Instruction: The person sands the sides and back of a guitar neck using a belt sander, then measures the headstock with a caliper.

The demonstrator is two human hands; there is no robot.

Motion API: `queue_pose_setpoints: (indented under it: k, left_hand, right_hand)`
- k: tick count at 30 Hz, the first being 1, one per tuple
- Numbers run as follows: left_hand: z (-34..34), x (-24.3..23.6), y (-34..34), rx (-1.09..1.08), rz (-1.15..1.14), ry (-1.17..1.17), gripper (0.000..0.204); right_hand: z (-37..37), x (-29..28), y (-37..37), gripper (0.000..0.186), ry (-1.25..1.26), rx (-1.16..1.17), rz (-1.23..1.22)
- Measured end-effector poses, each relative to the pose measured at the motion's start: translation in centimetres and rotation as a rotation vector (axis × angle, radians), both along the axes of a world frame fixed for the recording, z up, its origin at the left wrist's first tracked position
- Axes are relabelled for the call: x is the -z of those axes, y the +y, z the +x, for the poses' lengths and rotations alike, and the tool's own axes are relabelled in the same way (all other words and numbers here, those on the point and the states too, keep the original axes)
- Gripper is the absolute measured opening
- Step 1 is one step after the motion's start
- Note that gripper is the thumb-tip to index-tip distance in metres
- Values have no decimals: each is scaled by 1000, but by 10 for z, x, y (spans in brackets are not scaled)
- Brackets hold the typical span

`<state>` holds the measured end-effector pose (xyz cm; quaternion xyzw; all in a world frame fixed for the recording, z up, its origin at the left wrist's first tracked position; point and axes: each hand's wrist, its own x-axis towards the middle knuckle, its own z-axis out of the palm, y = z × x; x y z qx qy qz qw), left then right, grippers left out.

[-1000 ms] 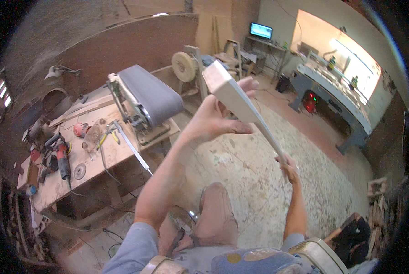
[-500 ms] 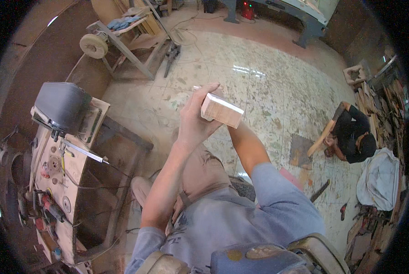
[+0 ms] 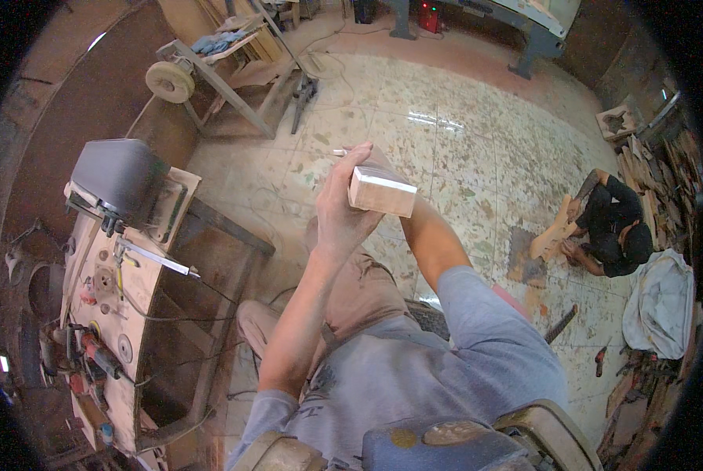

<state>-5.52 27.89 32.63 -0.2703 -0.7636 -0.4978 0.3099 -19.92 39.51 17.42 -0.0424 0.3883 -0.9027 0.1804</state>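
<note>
A pale wood piece (image 3: 381, 190) (squared end facing up) is held raised above the floor (image 3: 461, 133), gripped by the left hand (image 3: 345, 206). The right hand is hidden behind it; its grip cannot be told.

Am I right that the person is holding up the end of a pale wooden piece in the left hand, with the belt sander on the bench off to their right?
Not quite. The left hand does hold up the pale wooden piece, but the belt sander on the bench stands to the person's left, not their right. The head view shows it.
</note>
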Motion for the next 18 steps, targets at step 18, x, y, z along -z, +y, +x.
queue_pose_setpoints:
  k: [18]
  left_hand:
    - [-6,-83,-61,255,157,-9,97]
  right_hand:
    - [-75,-52,38,43,1085,382,1511]
